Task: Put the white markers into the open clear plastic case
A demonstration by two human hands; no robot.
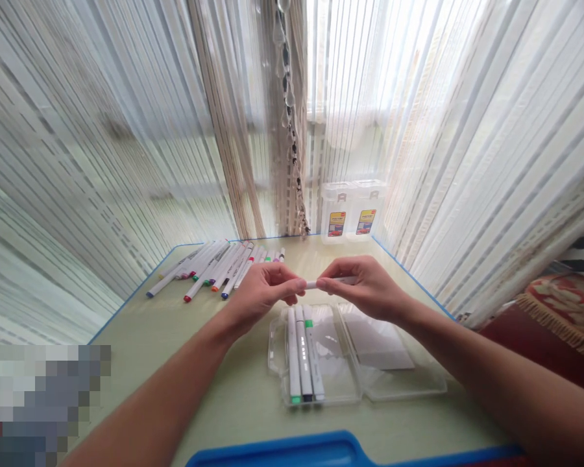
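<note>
Between my two hands a white marker (pixel 311 284) lies level, above the far edge of an open clear plastic case (pixel 343 383). My left hand (pixel 272 283) pinches its left end, and the fingers of my right hand (pixel 357 282) are closed round the right part. Fingertips cover both ends, so the cap colour cannot be made out. Below, three white markers (pixel 302 357) lie side by side in the left half of the case, with green and black showing at their near ends. A white paper sheet (pixel 382 344) rests in the right half.
A loose pile of white markers with coloured ends (pixel 214 269) lies at the far left of the table (pixel 150 350). Two clear cases with yellow labels (pixel 353 211) stand upright at the back. A blue tray edge (pixel 282 451) is in front. String curtains (pixel 126 130) hang around the table.
</note>
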